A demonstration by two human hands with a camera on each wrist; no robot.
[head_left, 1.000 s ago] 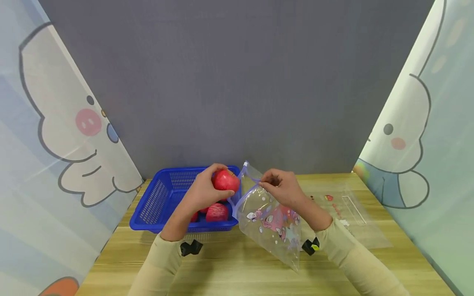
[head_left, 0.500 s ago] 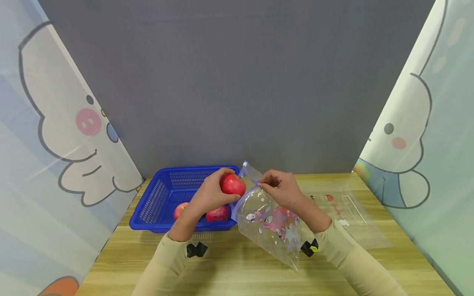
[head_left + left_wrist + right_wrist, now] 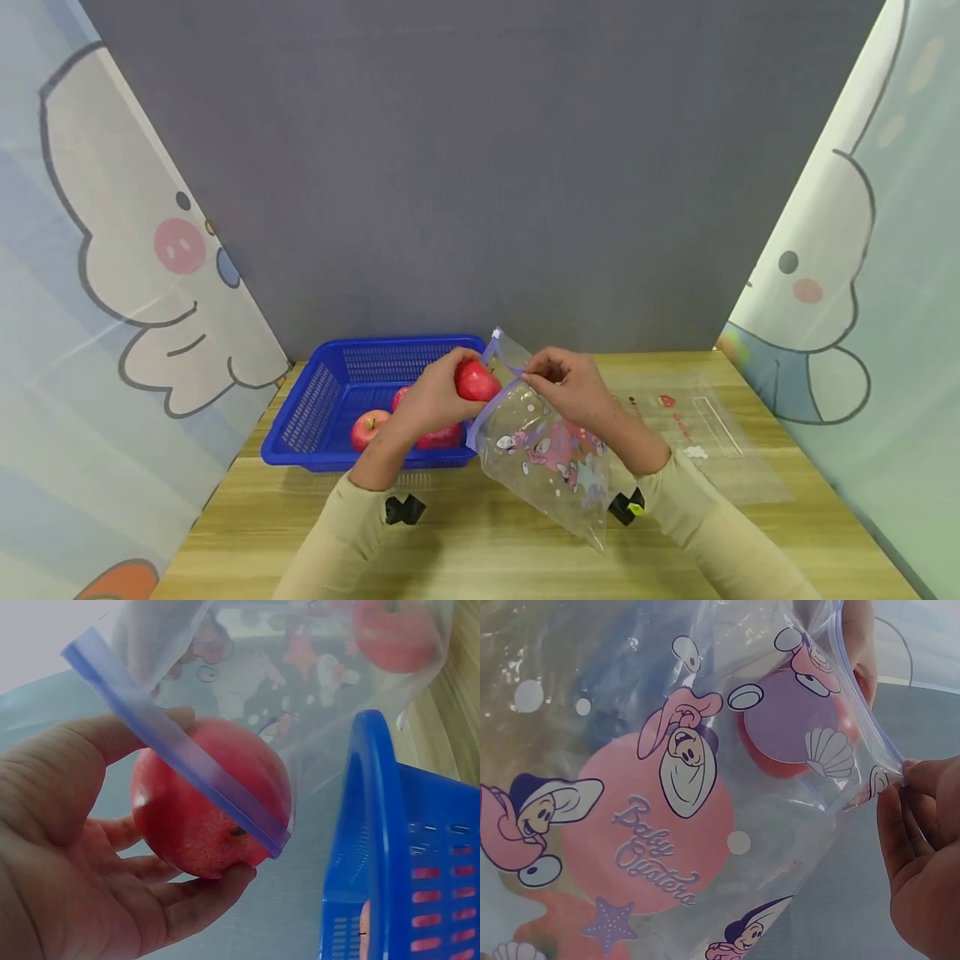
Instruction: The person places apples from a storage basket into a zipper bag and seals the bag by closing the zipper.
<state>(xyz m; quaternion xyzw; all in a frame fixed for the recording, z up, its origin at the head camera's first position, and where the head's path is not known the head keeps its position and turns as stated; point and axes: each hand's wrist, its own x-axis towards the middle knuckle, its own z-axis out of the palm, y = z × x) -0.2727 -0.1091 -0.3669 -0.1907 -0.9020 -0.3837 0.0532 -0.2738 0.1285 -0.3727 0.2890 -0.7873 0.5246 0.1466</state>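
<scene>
My left hand [image 3: 433,402] grips a red apple [image 3: 477,382] at the mouth of a clear zip bag [image 3: 517,467] with a purple zip strip. In the left wrist view the strip [image 3: 180,754] crosses in front of the apple [image 3: 187,817], and fingers curl round the fruit from below. With thumb and fingers, my right hand [image 3: 573,390] pinches the bag's top edge; the right wrist view shows this pinch on the strip [image 3: 889,761]. The bag hangs tilted, printed with pink cartoon figures. Another apple [image 3: 395,637] shows through its film, seemingly inside it.
A blue slotted basket [image 3: 300,457] stands left of the bag, with several apples [image 3: 369,429] in it, partly behind my left arm. On the right of the wooden table [image 3: 480,575] lies a flat clear bag [image 3: 720,454]. A grey backdrop [image 3: 480,167] rises behind.
My left hand has moved right and slightly down with the apple, from over the basket into the bag's mouth. Its arm now uncovers an apple in the basket. My right hand has barely moved.
</scene>
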